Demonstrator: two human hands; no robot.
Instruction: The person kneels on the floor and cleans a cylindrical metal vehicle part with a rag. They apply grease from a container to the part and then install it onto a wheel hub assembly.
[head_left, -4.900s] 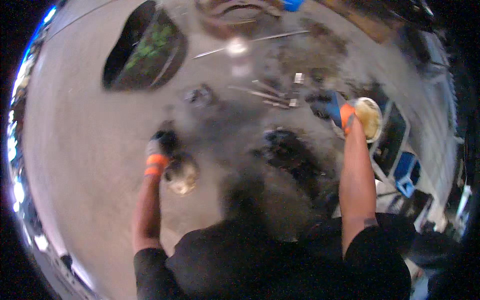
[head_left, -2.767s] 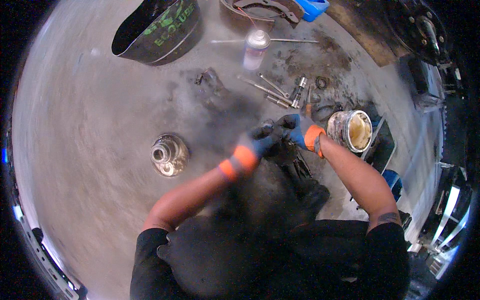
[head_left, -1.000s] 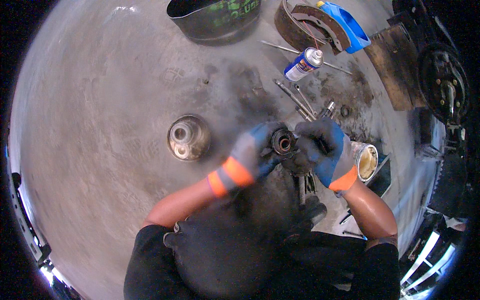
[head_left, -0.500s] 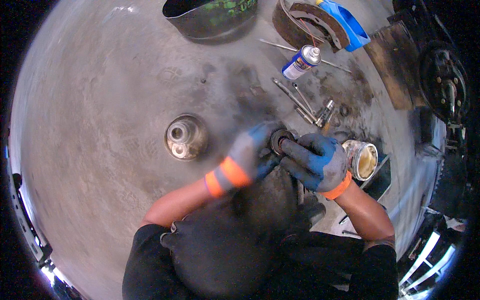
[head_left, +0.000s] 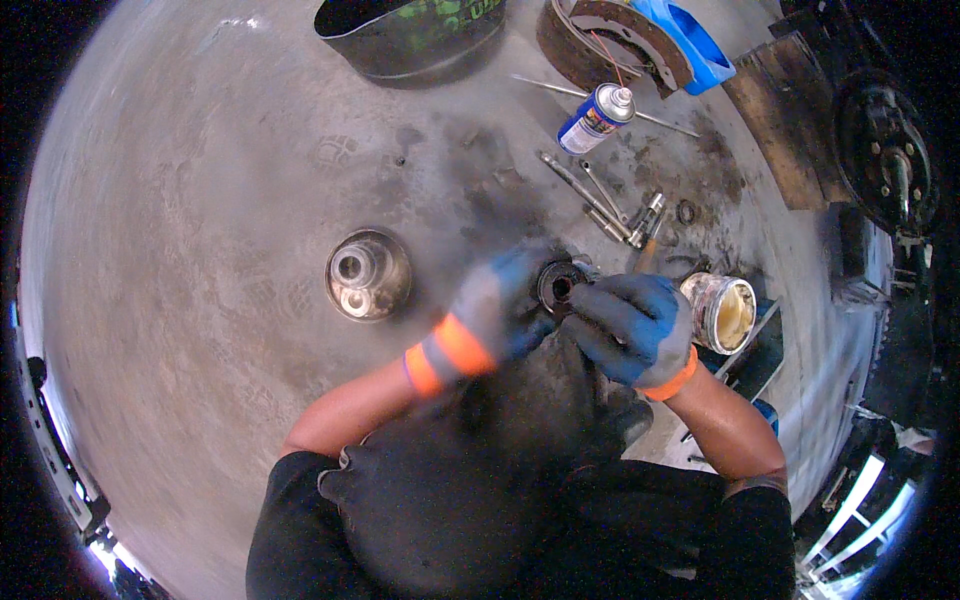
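A dark, ring-shaped bearing [head_left: 561, 287] with a hole through its middle is held up in front of my body. My left hand [head_left: 508, 303], in a grey and blue glove with an orange cuff, is closed round its left side, slightly smeared by motion. My right hand [head_left: 636, 328], gloved alike, has its fingers bent and pressed together against the bearing's right edge. Just right of that hand lies an open jar [head_left: 722, 314] of pale yellow grease, tipped toward me. Left of my hands, a round metal hub-like part [head_left: 368, 275] rests on the floor.
Beyond my hands lie ratchet and socket tools [head_left: 600, 203], a small ring [head_left: 686, 211], a blue spray can [head_left: 597, 118] and a long thin rod [head_left: 668, 127]. Farther off are curved brake shoes [head_left: 577, 55], a blue jug [head_left: 712, 62] and a dark drum-like container [head_left: 412, 45].
My right fingertips have drawn back from the bearing's hole to its right edge, so the hole shows more. The left hand keeps its hold. The whole view has shifted slightly.
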